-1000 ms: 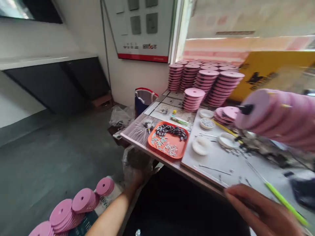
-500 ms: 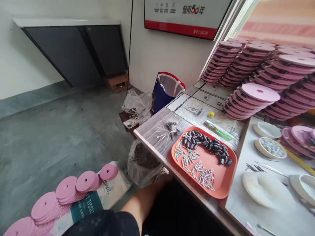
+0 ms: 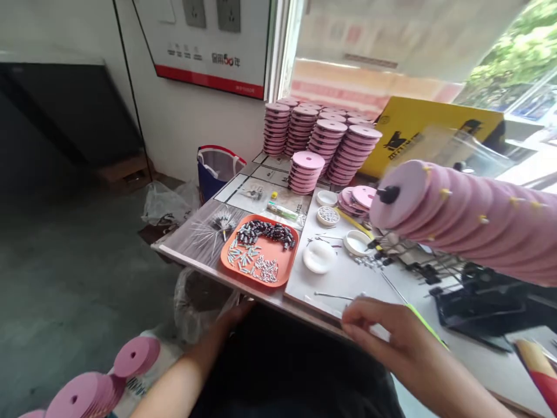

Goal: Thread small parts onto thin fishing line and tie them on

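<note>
My left hand [image 3: 238, 313] is low beside the table's front edge, dim and blurred, so its fingers do not show clearly. My right hand [image 3: 383, 328] rests by the front edge of the white board [image 3: 300, 284], thumb and fingers curled together. Whatever may be pinched there is hidden. A thin metal tool [image 3: 333, 296] lies just beyond its fingertips. Left of it, an orange tray [image 3: 282, 264] holds black barrel-shaped parts [image 3: 265, 231], greenish pins [image 3: 244, 256] and small silvery pieces [image 3: 267, 269]. A round white dish [image 3: 319, 256] sits on the board.
Stacks of pink discs [image 3: 300, 130] stand at the back. A long roll of pink discs [image 3: 470, 215] juts in from the right above a black stand [image 3: 474, 307]. Wires [image 3: 221, 223] lie left of the tray. Pink spools [image 3: 78, 397] sit low at left.
The view has swung right, bringing in the disc roll, the yellow box and my right hand. My left hand stays low by the table edge.
</note>
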The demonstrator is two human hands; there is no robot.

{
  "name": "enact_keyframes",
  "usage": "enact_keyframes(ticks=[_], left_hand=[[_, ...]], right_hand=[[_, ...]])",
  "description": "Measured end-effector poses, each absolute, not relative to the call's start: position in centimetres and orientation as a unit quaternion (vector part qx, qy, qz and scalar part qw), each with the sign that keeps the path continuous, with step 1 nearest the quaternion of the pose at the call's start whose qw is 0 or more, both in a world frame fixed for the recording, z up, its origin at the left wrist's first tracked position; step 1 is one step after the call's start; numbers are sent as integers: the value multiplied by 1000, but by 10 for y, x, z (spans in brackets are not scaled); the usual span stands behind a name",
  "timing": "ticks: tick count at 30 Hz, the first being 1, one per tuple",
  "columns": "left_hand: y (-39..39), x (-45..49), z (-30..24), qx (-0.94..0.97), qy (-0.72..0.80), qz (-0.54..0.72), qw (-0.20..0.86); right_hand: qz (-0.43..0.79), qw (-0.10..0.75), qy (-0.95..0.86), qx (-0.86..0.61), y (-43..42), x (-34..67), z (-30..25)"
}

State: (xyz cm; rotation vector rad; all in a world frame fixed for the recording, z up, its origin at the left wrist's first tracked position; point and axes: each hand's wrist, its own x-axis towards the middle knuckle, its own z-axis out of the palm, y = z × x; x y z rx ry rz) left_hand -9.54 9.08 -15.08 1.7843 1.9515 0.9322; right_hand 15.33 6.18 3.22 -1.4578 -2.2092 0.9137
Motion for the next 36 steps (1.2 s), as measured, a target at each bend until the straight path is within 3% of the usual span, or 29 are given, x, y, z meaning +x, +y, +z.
enact_keyframes(ticks=[8,13,23,36], left_hand=[[16,-81,-64,778,545,207,235],[5,-53,-16,840,446,289,111],[26,-33,-22,868,459,190,-23],[22,-31,-34,856,485,155,-89]], right_hand=[[285,43,-839,-461,92,142,48],[262,-35,-850,-455,107,128,59],[244,-92,-845,-466,117,115,66],[260,-58,-841,-472,114,120,65]])
